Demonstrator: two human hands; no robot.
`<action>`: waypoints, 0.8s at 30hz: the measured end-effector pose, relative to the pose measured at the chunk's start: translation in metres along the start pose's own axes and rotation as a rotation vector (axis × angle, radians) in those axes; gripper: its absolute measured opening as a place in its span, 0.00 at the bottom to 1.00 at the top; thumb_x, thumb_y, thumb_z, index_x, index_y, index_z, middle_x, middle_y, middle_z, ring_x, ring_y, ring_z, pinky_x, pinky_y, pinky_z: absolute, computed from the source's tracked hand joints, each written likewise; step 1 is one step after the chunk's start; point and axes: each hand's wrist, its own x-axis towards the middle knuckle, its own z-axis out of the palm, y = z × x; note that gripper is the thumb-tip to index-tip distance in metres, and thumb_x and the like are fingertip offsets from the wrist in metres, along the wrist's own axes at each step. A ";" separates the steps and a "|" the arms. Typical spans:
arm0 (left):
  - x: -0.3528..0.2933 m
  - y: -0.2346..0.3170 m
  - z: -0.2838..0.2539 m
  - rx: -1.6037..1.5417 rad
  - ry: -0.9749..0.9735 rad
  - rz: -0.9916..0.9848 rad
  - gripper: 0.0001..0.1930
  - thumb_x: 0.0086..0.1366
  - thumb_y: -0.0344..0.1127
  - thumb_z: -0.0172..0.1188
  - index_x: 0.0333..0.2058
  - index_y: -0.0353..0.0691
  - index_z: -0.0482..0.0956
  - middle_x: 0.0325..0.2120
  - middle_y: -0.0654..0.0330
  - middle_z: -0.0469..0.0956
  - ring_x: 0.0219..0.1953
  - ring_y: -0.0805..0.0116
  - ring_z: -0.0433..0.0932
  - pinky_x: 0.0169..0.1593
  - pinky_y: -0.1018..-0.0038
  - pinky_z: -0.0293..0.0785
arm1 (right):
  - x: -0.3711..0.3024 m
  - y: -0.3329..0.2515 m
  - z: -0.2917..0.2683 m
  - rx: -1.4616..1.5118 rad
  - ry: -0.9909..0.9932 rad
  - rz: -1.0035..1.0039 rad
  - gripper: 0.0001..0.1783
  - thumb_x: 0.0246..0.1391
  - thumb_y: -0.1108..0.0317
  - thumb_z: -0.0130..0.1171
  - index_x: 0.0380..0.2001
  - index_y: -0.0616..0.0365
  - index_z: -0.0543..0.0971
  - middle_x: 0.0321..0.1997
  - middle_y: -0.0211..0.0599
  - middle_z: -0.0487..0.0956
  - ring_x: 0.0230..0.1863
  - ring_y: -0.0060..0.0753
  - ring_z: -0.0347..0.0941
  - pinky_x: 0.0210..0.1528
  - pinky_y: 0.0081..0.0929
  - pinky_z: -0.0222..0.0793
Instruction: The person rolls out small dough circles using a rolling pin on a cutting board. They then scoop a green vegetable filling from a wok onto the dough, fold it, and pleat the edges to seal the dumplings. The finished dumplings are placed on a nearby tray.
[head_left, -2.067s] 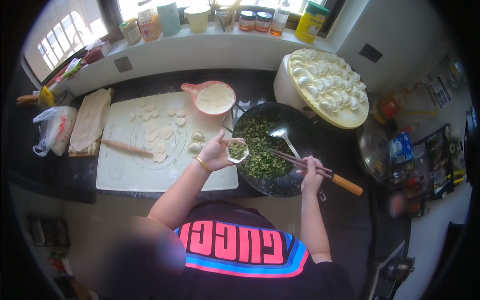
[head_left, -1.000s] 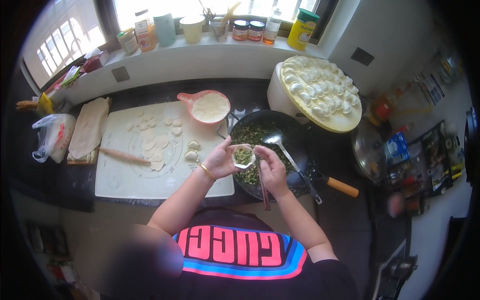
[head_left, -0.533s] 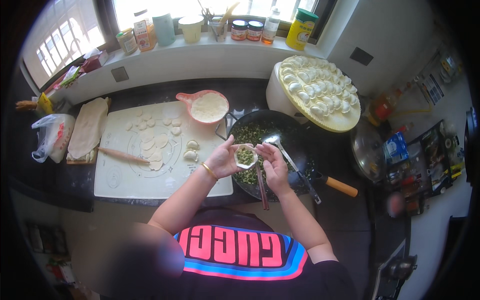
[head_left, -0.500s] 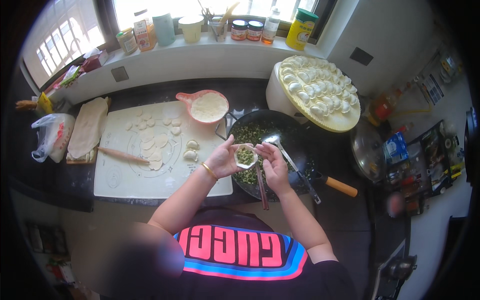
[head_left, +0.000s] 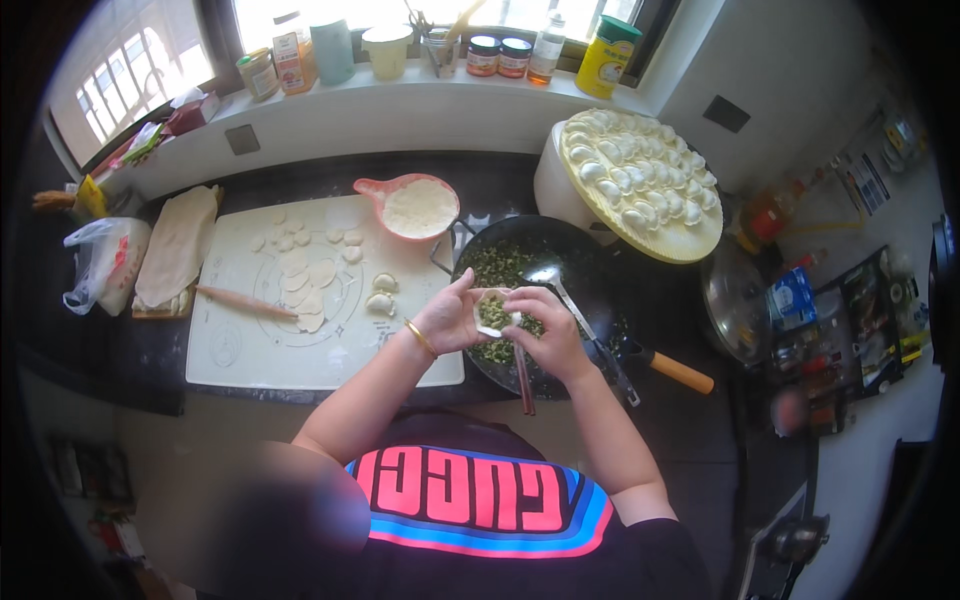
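Note:
My left hand (head_left: 446, 318) cradles a round dumpling wrapper (head_left: 484, 326) with green filling on it, held above the wok. The fingers of my right hand (head_left: 552, 330) are curled onto the wrapper's right edge and pinch it. Beneath both hands, the dark wok (head_left: 600, 262) contains chopped green filling (head_left: 500, 262). A metal spoon (head_left: 562, 292) and a pair of chopsticks (head_left: 525, 385) rest in it. To the left, a white mat (head_left: 240, 350) bears flat wrappers (head_left: 300, 290), small dough pieces (head_left: 290, 235), two folded dumplings (head_left: 381, 302) and a rolling pin (head_left: 245, 302).
A pink bowl of flour (head_left: 420, 208) stands at the mat's back edge. Many folded dumplings cover a round yellow tray (head_left: 690, 240) at the back right. A cloth-covered board (head_left: 178, 250) and a plastic bag (head_left: 105, 265) lie far left. The wok's wooden handle (head_left: 682, 373) juts right.
My right hand has moved slightly left, and its fingers have closed onto the wrapper's edge. The wrapper's right side is now partly covered. My left hand stays about in place.

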 end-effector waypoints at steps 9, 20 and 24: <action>0.002 -0.006 0.012 0.145 0.112 0.029 0.21 0.67 0.45 0.39 0.49 0.34 0.66 0.42 0.57 0.72 0.45 0.64 0.72 0.51 0.65 0.68 | 0.000 0.010 -0.003 -0.320 -0.045 -0.267 0.09 0.35 0.75 0.64 0.25 0.58 0.77 0.39 0.37 0.72 0.43 0.40 0.68 0.45 0.34 0.64; -0.002 -0.008 0.024 0.487 0.258 0.107 0.15 0.63 0.34 0.47 0.45 0.32 0.70 0.40 0.57 0.73 0.43 0.68 0.73 0.51 0.67 0.69 | 0.002 0.003 0.013 -0.085 0.168 0.036 0.06 0.39 0.76 0.62 0.25 0.60 0.77 0.36 0.39 0.73 0.39 0.38 0.70 0.41 0.28 0.66; -0.001 -0.006 0.022 0.410 0.201 0.129 0.18 0.65 0.40 0.43 0.45 0.31 0.70 0.40 0.57 0.73 0.43 0.66 0.73 0.52 0.67 0.69 | 0.003 0.000 0.013 -0.033 0.208 0.111 0.06 0.38 0.77 0.60 0.24 0.60 0.76 0.35 0.39 0.73 0.39 0.40 0.70 0.42 0.31 0.66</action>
